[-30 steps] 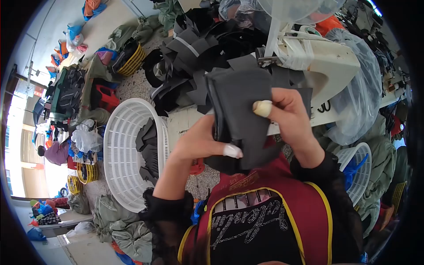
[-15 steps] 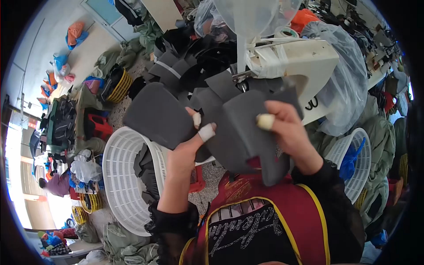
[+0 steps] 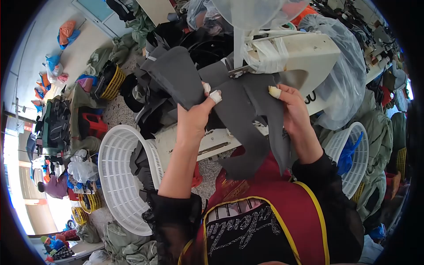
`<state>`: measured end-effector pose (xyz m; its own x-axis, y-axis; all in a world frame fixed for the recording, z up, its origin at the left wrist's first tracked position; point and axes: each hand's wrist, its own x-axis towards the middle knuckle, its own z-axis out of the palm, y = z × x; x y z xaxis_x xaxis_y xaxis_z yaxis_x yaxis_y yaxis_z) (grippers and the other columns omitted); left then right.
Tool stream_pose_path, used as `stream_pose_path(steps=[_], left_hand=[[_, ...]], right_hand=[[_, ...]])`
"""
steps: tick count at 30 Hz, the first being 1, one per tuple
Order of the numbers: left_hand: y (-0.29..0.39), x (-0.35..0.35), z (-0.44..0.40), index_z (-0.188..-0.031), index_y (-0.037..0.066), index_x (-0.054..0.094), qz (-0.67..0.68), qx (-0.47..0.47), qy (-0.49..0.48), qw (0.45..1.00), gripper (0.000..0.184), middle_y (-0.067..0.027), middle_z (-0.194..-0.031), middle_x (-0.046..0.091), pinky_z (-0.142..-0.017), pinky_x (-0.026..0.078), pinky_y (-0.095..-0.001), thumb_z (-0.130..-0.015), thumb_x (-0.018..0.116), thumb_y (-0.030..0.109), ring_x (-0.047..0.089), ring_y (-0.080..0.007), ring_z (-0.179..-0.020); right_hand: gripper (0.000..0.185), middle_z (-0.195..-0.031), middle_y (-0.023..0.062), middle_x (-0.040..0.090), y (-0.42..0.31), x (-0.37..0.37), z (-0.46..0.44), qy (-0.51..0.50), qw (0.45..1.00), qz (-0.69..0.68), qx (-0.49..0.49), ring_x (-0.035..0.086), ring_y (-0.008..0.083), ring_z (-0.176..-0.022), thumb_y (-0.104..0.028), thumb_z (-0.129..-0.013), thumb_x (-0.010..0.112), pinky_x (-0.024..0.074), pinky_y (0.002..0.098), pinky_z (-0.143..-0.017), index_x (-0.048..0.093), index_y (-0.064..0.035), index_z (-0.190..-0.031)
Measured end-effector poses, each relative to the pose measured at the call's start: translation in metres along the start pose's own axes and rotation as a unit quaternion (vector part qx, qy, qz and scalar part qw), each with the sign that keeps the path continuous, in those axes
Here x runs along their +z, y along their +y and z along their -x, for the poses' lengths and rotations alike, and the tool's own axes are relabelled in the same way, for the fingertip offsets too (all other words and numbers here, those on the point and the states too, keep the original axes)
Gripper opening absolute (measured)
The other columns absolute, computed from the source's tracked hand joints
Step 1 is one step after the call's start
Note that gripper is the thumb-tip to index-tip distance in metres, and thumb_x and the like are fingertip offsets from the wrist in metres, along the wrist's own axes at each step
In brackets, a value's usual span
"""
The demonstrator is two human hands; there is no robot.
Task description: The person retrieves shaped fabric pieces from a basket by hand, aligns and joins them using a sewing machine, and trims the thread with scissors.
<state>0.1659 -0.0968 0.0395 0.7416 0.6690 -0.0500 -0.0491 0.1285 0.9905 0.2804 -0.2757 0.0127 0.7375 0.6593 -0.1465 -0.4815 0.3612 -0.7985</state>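
My left hand (image 3: 196,119), with white tape on thumb and finger, is closed on the left side of a dark grey cut fabric piece (image 3: 240,99). Another rounded dark grey panel (image 3: 172,75) rests against the fingers of that hand. On the other side, my right hand (image 3: 295,112) pinches the same fabric piece; its thumb has yellowish tape. The fabric spans both hands, and its lower strips hang toward my lap. Just above it is the sewing machine (image 3: 304,51), wrapped partly in clear tape. Whether the fabric touches the needle area, I cannot tell.
Dark cut pieces (image 3: 154,104) are heaped left of the machine. A white basket (image 3: 110,154) with grey pieces stands at left, and another white basket (image 3: 360,154) with a blue bag at right. A clear plastic bag (image 3: 342,70) hangs beside the machine.
Both hands have moved up toward the machine, and the fabric now lies flatter between them. The rounded panel by my left hand has shifted up and right. More of the machine bed shows.
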Motion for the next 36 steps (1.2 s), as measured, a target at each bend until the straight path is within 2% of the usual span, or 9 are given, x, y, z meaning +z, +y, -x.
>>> stream_pose_path(steps=[8, 12, 20, 21, 23, 26, 29, 32, 36], left_hand=[[0.002, 0.003, 0.044, -0.082, 0.006, 0.049, -0.051, 0.031, -0.026, 0.998, 0.027, 0.0014, -0.074, 0.046, -0.059, 0.038, -0.0200, -0.068, 0.072, 0.002, 0.043, -0.0058, -0.065], [-0.002, 0.004, 0.042, -0.084, 0.005, 0.050, -0.020, 0.049, -0.036, 0.998, 0.027, 0.0015, -0.075, 0.046, -0.060, 0.039, -0.0199, -0.068, 0.070, -0.002, 0.044, -0.0057, -0.067], [0.000, -0.015, -0.008, -0.081, 0.002, 0.057, -0.034, 0.013, 0.017, 0.999, 0.021, -0.0005, -0.071, 0.053, -0.057, 0.040, -0.0215, -0.067, 0.073, 0.003, 0.048, -0.0072, -0.063], [0.001, -0.021, -0.007, -0.081, 0.001, 0.059, -0.010, 0.017, 0.039, 0.999, 0.020, -0.0017, -0.071, 0.055, -0.056, 0.039, -0.0231, -0.068, 0.073, 0.008, 0.049, -0.0080, -0.062], [0.010, -0.039, 0.006, -0.089, 0.002, 0.059, -0.013, 0.055, 0.071, 0.996, 0.021, -0.0025, -0.069, 0.054, -0.056, 0.040, -0.0245, -0.075, 0.068, 0.015, 0.050, -0.0109, -0.062], [0.026, -0.059, 0.045, -0.095, 0.000, 0.053, 0.101, 0.059, 0.012, 0.993, 0.024, -0.0061, -0.081, 0.053, -0.056, 0.041, -0.0264, -0.083, 0.059, 0.020, 0.051, -0.0132, -0.063], [0.024, -0.046, 0.077, -0.094, -0.002, 0.053, 0.011, 0.078, -0.040, 0.996, 0.025, -0.0061, -0.082, 0.054, -0.061, 0.045, -0.0278, -0.079, 0.062, 0.016, 0.054, -0.0163, -0.067], [0.029, -0.029, 0.086, -0.100, -0.002, 0.057, -0.070, 0.022, -0.098, 0.992, 0.031, -0.0064, -0.087, 0.061, -0.059, 0.045, -0.0223, -0.073, 0.069, 0.007, 0.057, -0.0105, -0.072], [0.020, -0.024, 0.082, -0.099, -0.002, 0.058, -0.052, 0.053, -0.116, 0.990, 0.035, -0.0045, -0.087, 0.062, -0.067, 0.046, -0.0245, -0.071, 0.071, 0.014, 0.057, -0.0106, -0.077]], right_hand=[[0.017, -0.064, -0.0032, 0.056, -0.008, -0.014, 0.023, -0.090, 0.971, 0.194, 0.104, 0.052, 0.0025, -0.057, -0.020, -0.081, 0.061, 0.0390, 0.0166, -0.052, 0.058, -0.0063, -0.071], [0.020, -0.059, -0.0065, 0.051, -0.015, -0.020, 0.021, -0.099, 0.969, 0.208, 0.087, 0.041, 0.0006, -0.050, -0.022, -0.081, 0.062, 0.0302, 0.0166, -0.047, 0.059, -0.0068, -0.068], [0.017, -0.062, -0.0037, 0.056, -0.008, -0.019, -0.040, -0.080, 0.972, 0.221, 0.006, 0.049, 0.0033, -0.055, -0.018, -0.082, 0.059, 0.0359, 0.0198, -0.048, 0.062, -0.0026, -0.077], [0.016, -0.065, -0.0021, 0.057, -0.012, -0.021, -0.035, -0.040, 0.923, 0.376, -0.075, 0.051, 0.0049, -0.057, -0.016, -0.082, 0.058, 0.0378, 0.0208, -0.050, 0.061, -0.0009, -0.079], [0.014, -0.070, 0.0012, 0.061, -0.023, -0.018, -0.015, 0.041, 0.732, 0.641, -0.227, 0.056, 0.0083, -0.062, -0.011, -0.081, 0.057, 0.0415, 0.0229, -0.053, 0.060, 0.0024, -0.081], [0.014, -0.080, 0.0070, 0.063, -0.033, 0.003, 0.029, 0.098, 0.654, 0.604, -0.444, 0.060, 0.0132, -0.070, -0.003, -0.080, 0.056, 0.0454, 0.0241, -0.059, 0.058, 0.0060, -0.091], [0.026, -0.090, 0.0096, 0.063, -0.013, 0.039, 0.043, -0.080, 0.883, 0.314, -0.339, 0.061, 0.0140, -0.077, 0.003, -0.078, 0.056, 0.0469, 0.0237, -0.066, 0.055, 0.0056, -0.104], [0.034, -0.092, 0.0080, 0.061, -0.002, 0.075, 0.040, -0.204, 0.952, 0.160, -0.160, 0.059, 0.0120, -0.085, -0.003, -0.081, 0.058, 0.0456, 0.0218, -0.073, 0.050, 0.0038, -0.114], [0.026, -0.083, 0.0046, 0.061, 0.004, 0.083, 0.039, -0.224, 0.969, 0.050, -0.094, 0.057, 0.0071, -0.075, -0.007, -0.081, 0.061, 0.0454, 0.0190, -0.066, 0.056, 0.0016, -0.104]])
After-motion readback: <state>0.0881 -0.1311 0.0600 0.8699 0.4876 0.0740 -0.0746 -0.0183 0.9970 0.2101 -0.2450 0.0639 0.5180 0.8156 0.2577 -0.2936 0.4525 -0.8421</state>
